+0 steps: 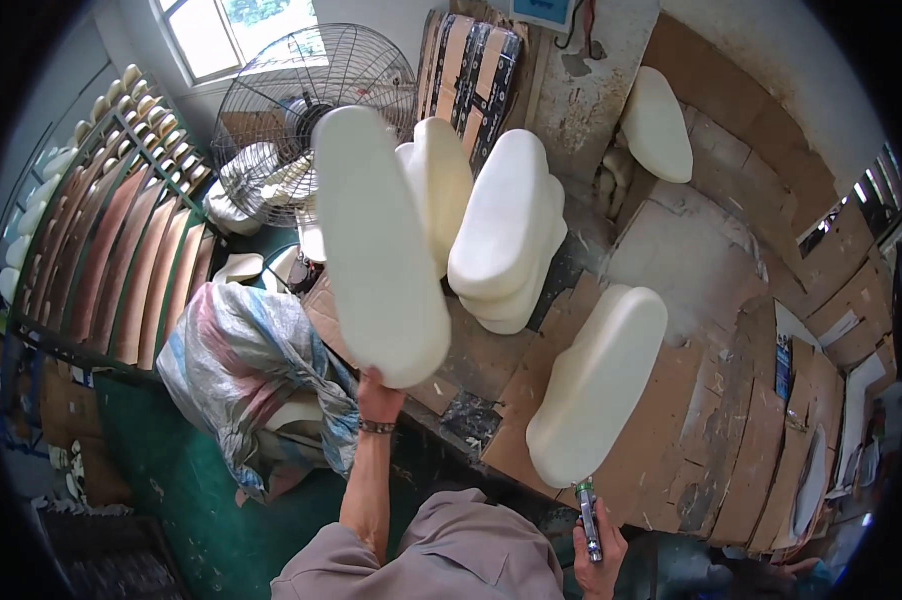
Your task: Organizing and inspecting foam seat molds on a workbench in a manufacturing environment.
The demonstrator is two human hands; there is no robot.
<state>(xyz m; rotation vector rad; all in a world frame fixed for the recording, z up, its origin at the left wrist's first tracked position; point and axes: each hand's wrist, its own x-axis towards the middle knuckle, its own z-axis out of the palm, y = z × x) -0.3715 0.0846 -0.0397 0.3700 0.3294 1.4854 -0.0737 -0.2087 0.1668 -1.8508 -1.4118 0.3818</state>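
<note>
Long cream foam-like pad [379,250]: being held up lengthwise over the near left edge of the desk [671,430], its broad face showing. The left hand [379,402] is gripping its lower end; one digit is pressing at the rim, while the other fingers are hiding behind the pad. The right hand [601,555] is wrapping its fingers around a slim silver tool [591,525] with a green collar, possibly an air or spray gun; its small size in view is leaving the type uncertain. The tool's tip is pointing at the near end of a second pad [601,385], which is lying aslant on the cardboard-covered desk; contact cannot be judged. Farther back, a stack of similar pads [501,215] is resting on the desk, and a single pad [658,130] is leaning at far right. A wire-caged fan [251,85] is standing behind the raised pad. At left, a woven sack [236,350] is sitting below curved brown panels [121,265].
</note>
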